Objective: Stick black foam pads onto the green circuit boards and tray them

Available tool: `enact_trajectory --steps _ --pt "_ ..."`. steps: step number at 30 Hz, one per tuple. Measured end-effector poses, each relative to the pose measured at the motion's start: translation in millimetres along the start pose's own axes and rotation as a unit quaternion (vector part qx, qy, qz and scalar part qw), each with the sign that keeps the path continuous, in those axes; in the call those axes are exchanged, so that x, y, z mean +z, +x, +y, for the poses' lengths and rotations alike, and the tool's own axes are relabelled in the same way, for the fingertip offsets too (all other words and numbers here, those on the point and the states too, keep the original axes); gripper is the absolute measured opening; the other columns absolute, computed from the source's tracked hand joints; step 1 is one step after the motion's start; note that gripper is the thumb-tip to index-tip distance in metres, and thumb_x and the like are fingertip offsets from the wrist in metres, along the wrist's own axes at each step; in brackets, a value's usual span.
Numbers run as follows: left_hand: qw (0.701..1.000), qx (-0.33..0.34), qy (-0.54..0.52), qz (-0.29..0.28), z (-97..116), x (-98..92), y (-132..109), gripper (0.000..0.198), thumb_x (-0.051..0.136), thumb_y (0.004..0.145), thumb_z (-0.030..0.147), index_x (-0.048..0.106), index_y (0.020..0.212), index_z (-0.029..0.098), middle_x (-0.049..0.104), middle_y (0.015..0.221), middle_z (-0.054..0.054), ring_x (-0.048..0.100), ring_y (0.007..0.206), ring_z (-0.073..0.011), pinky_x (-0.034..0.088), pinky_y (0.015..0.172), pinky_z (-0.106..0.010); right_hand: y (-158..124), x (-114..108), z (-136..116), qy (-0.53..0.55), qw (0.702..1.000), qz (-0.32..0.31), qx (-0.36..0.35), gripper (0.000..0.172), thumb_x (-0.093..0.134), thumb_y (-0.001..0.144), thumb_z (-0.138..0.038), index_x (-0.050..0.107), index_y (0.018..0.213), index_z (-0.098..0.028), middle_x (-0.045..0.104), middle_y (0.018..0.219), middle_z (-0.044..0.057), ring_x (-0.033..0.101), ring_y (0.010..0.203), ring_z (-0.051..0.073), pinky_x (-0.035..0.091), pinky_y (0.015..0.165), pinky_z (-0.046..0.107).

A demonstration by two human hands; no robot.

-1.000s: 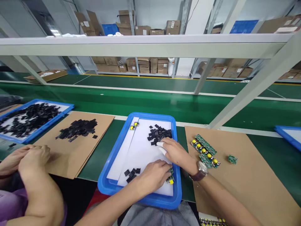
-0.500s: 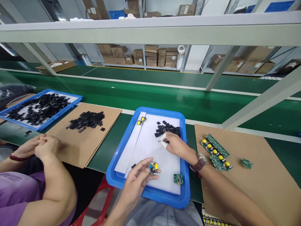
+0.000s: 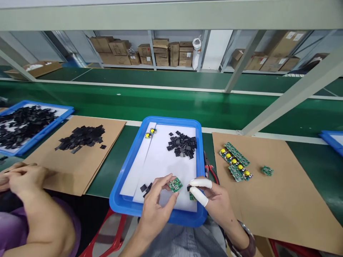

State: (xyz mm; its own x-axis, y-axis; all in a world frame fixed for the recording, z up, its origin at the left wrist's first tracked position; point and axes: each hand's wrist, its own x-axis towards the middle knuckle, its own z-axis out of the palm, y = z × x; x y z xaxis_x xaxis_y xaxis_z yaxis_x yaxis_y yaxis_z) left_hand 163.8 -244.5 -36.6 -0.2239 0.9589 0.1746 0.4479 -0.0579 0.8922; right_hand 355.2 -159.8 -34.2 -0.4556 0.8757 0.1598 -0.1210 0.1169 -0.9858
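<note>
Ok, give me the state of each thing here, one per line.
blue tray: lined white, holding a black pile.
left hand: shut on a green circuit board, lifted above the tray.
right hand: two fingers in white cots, pinching a black piece.
board row: lying flat on cardboard.
co-worker's hands: closed together.

The tray (image 3: pixel 118 185) is showing blue around a white liner sheet (image 3: pixel 163 164), with a pile of square pieces (image 3: pixel 182 145) lying black on it. The left hand (image 3: pixel 155 210) is holding a green circuit board (image 3: pixel 175 185); white finger cots (image 3: pixel 200 183) on the right hand (image 3: pixel 218 205) are pinching a black piece (image 3: pixel 188 187). The row of boards (image 3: pixel 235 165) is showing green with yellow dots on brown cardboard (image 3: pixel 281 192).
</note>
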Motion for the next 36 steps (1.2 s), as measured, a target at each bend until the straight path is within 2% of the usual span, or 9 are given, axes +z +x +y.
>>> enact_trajectory --steps 4,7,13,16,21,24,29,31,36 --pt "0.996 0.068 0.048 0.004 10.9 3.6 1.2 0.054 0.062 0.094 0.015 0.052 0.143 0.035 0.058 0.128 0.002 0.054 0.120 -0.0093 0.051 0.103 -0.027 -2.9 5.6 -1.8 -0.014 0.999 -0.001 -0.050 0.039 0.064 0.088 -0.003 0.068 0.111 -0.034 0.064 0.106 0.000 0.065 0.101 0.009 0.055 0.089 0.023" --pt "0.998 0.043 0.036 -0.006 10.7 6.6 -1.7 0.050 0.060 0.096 0.017 0.052 0.141 0.037 0.057 0.133 0.003 0.055 0.126 -0.0103 0.052 0.109 -0.030 -2.5 11.7 -0.2 -0.028 0.998 0.020 -0.054 0.040 0.063 0.091 -0.006 0.067 0.117 -0.036 0.065 0.106 -0.001 0.066 0.100 0.008 0.056 0.089 0.020" --pt "0.999 -0.015 -0.026 -0.024 2.5 10.0 -6.0 0.055 0.064 0.095 0.023 0.049 0.144 0.042 0.048 0.121 -0.005 0.057 0.108 -0.0097 0.057 0.089 -0.023 -4.5 18.5 5.2 -0.015 0.998 0.057 -0.018 0.022 0.066 0.089 -0.011 0.070 0.106 -0.024 0.067 0.102 0.001 0.069 0.091 0.008 0.058 0.081 0.017" --pt "0.999 -0.028 -0.034 -0.012 1.5 11.5 -3.7 0.045 0.073 0.089 0.026 0.059 0.129 0.041 0.042 0.112 -0.005 0.055 0.096 -0.0080 0.058 0.079 -0.021 -4.8 21.1 2.2 0.067 0.997 0.040 0.028 0.023 0.068 0.086 -0.010 0.073 0.103 -0.025 0.066 0.098 0.001 0.068 0.088 0.009 0.058 0.080 0.017" --pt "0.966 -0.091 -0.223 -0.088 3.7 10.0 -5.9 0.050 0.069 0.093 0.023 0.060 0.136 0.046 0.047 0.146 -0.001 0.055 0.133 -0.0192 0.056 0.104 -0.031 0.0 23.4 1.9 0.144 0.986 0.056 0.065 0.032 0.071 0.078 -0.002 0.077 0.098 -0.027 0.068 0.096 0.000 0.069 0.085 0.009 0.059 0.079 0.019" --pt "0.939 -0.143 -0.302 -0.083 1.6 8.6 -9.7 0.041 0.065 0.096 0.021 0.066 0.134 0.037 0.060 0.137 -0.002 0.059 0.128 -0.0157 0.053 0.107 -0.025 0.5 21.9 4.5 0.116 0.991 0.062 0.035 0.022 0.068 0.085 -0.007 0.074 0.099 -0.023 0.067 0.098 0.002 0.069 0.091 0.010 0.058 0.082 0.018" --pt "0.979 -0.077 -0.188 0.000 -5.2 13.9 -11.2 0.037 0.079 0.082 0.017 0.068 0.117 0.026 0.068 0.117 -0.004 0.068 0.104 -0.0131 0.059 0.083 -0.019 -5.4 23.0 2.1 0.134 0.988 0.046 0.066 0.029 0.070 0.082 -0.005 0.075 0.100 -0.028 0.065 0.094 -0.001 0.067 0.087 0.007 0.055 0.078 0.015" --pt "0.982 -0.052 -0.180 -0.002 -5.6 16.3 -10.7 0.041 0.077 0.083 0.014 0.066 0.119 0.031 0.065 0.119 -0.002 0.067 0.107 -0.0119 0.059 0.085 -0.020 -7.8 25.0 1.8 0.130 0.987 0.042 0.085 0.033 0.072 0.079 -0.004 0.076 0.100 -0.029 0.065 0.094 -0.001 0.067 0.086 0.008 0.055 0.077 0.016" --pt "0.968 -0.050 -0.244 -0.021 -2.6 17.3 -10.4 0.040 0.065 0.092 0.009 0.061 0.124 0.032 0.063 0.125 -0.002 0.064 0.118 -0.0126 0.058 0.094 -0.022 -10.8 28.1 5.1 0.105 0.990 0.068 0.065 0.013 0.070 0.087 -0.013 0.071 0.098 -0.020 0.067 0.096 0.002 0.069 0.088 0.010 0.056 0.078 0.016"
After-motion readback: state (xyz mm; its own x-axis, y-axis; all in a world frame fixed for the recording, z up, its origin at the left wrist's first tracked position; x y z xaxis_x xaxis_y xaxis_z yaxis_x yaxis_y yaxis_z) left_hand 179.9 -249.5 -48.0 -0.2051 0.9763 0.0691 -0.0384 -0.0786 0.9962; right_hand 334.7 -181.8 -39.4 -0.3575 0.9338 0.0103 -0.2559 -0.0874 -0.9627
